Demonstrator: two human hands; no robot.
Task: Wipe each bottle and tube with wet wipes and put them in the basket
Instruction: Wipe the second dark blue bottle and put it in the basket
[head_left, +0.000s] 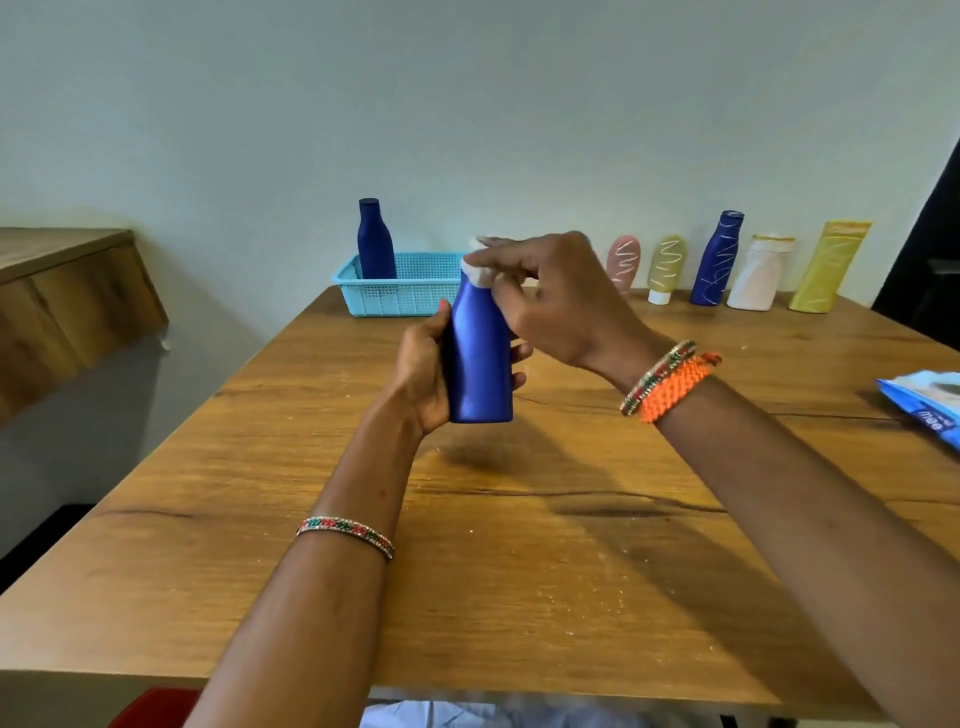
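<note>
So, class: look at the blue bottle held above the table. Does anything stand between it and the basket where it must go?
Nothing visible does. The blue bottle, gripped by the left hand, sits just in front of the basket, with only bare table between. Another bottle stands in the basket's left end; the rest looks free.

Beyond the left hand (423, 364) stands a light-blue perforated plastic basket (415, 291) with a dark-blue bottle (375, 240) upright in it. Behind the right hand (561, 306), five marked bottles and tubes (717, 260) line the wall. Far right lies a blue wipes packet (930, 408).
</note>
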